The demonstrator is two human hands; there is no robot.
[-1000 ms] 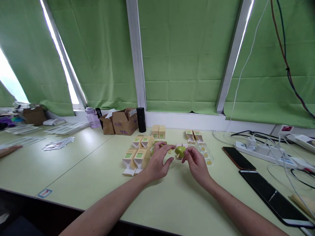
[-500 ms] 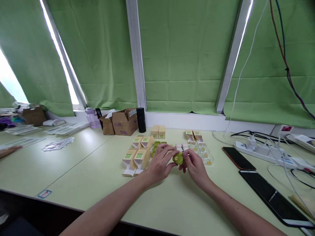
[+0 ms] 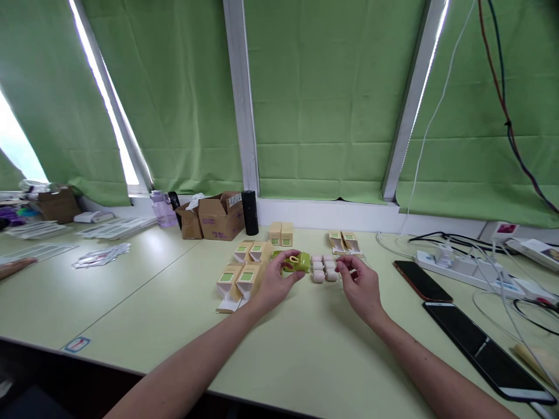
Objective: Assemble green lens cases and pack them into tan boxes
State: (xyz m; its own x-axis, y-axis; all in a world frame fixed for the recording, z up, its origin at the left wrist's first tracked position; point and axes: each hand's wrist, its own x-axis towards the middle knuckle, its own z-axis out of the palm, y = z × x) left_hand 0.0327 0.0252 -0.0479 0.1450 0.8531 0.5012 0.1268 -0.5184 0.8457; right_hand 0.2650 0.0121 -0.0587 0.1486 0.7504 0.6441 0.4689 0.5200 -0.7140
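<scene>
My left hand [image 3: 276, 283] grips a green case [image 3: 300, 262] with a small loop on it, just left of several pale pink cases [image 3: 318, 270] set out in two columns. My right hand [image 3: 360, 282] is at the right of the pink cases, its thumb and index finger pinched together; what lies between them, if anything, is too small to name. Left of my left hand stand open beige boxes [image 3: 248, 276] with green labels. My right hand mostly hides the clear packs behind it.
Two closed beige boxes [image 3: 281, 234] and two open ones [image 3: 343, 242] stand farther back. Phones [image 3: 484, 349] and a power strip [image 3: 465, 272] with cables lie right. A cardboard box [image 3: 222, 218] and black cylinder [image 3: 250, 213] stand back left. Another person's hand [image 3: 16, 267] rests far left.
My hands have moved apart. The green case went left with my left hand, while my right hand let go of it and moved right, uncovering the pink cases.
</scene>
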